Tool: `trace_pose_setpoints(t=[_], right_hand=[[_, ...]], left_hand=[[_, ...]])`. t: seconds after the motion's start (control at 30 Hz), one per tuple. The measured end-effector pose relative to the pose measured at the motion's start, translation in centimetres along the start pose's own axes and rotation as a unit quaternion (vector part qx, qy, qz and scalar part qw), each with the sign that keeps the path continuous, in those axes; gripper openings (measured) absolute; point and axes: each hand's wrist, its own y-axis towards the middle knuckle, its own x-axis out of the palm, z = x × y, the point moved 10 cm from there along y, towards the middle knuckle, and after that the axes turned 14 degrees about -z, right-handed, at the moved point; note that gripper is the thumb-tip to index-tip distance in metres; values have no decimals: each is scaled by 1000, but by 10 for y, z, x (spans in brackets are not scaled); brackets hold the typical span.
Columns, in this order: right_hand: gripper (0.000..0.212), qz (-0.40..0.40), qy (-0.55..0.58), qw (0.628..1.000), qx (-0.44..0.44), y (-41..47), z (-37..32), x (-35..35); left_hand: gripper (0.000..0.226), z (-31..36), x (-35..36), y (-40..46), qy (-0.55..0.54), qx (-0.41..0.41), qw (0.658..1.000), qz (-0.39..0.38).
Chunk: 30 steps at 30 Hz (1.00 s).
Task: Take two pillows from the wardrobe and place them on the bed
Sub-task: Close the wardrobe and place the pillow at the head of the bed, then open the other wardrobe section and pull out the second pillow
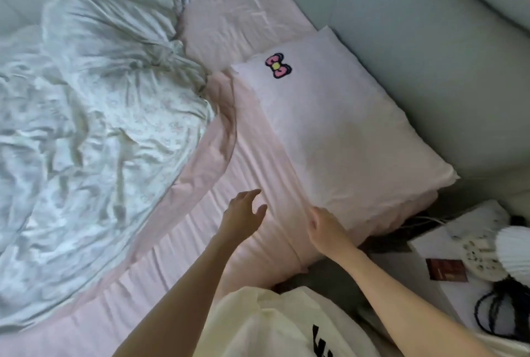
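Observation:
A pale pink pillow (329, 127) with a pink bow print lies flat on the bed (229, 21), against the padded headboard at the right. My right hand (327, 227) rests at the pillow's near corner, fingers bent over its edge. My left hand (243, 213) hovers just above the pink sheet to the left of the pillow, fingers relaxed and spread, holding nothing. No second pillow shows in the head view.
A crumpled white quilt (86, 127) covers the bed's left half. A grey padded headboard (415, 55) runs along the right. A white bedside table (473, 265) at the lower right carries a dark red booklet, black cables and a white pleated lamp shade.

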Motion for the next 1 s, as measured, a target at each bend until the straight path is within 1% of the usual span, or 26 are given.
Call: trace_pose_setpoints(t=[0.07,0.17,0.33,0.43,0.6,0.73,0.83,0.9,1.0], right_hand=[[40,-17,-10,998,-59,0,-44,14],[39,-57,-19,992,-114,-8,-93,41],[35,-133,-56,970,-197,-34,-177,114],[34,-184,-107,946,-243,-47,-229,171],[33,-253,-172,906,-292,-75,-311,282],[32,-301,-217,868,-330,-101,-382,398],[31,-316,-227,853,-347,-121,-433,480],[30,-319,-224,851,-352,-134,-470,530],[30,-337,-222,843,-356,-157,-515,590]], left_hand=[[46,-28,-21,-38,-33,-32,997,58],[43,-71,-25,-97,-100,-95,983,119],[42,-152,-3,-208,-213,-192,936,203],[41,-203,2,-274,-267,-239,894,269],[38,-285,2,-388,-330,-283,820,374],[37,-375,6,-484,-353,-327,761,436],[36,-444,7,-546,-374,-337,730,462],[37,-487,0,-586,-385,-332,716,478],[36,-534,-16,-637,-390,-329,701,499]])
